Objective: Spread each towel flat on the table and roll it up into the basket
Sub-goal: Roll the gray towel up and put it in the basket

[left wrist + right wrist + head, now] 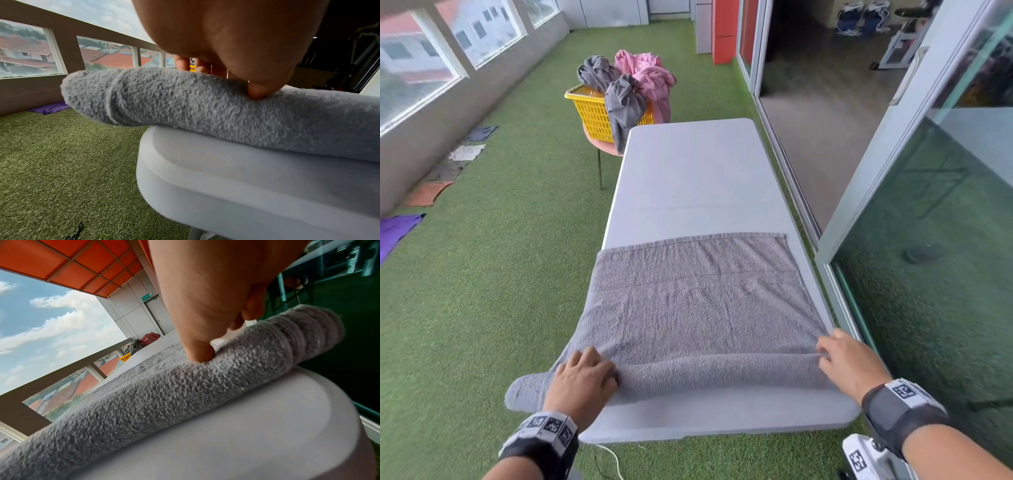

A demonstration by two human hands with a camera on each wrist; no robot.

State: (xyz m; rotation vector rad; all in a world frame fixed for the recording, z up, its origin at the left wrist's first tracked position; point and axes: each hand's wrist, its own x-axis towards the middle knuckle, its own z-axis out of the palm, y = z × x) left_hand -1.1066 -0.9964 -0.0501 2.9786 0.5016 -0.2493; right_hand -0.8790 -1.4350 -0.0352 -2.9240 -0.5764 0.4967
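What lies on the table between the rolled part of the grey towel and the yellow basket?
Head view: the flat grey towel, then bare table up to the yellow basket.

i see the grey towel (698,301) lying flat across the near end of the table (695,178), its near edge wound into a low roll (709,371) that runs between my two hands, its left end sticking out past the table edge beyond my left hand. far ahead of my left hand stands the yellow basket (594,114), heaped with grey and pink towels (633,78).
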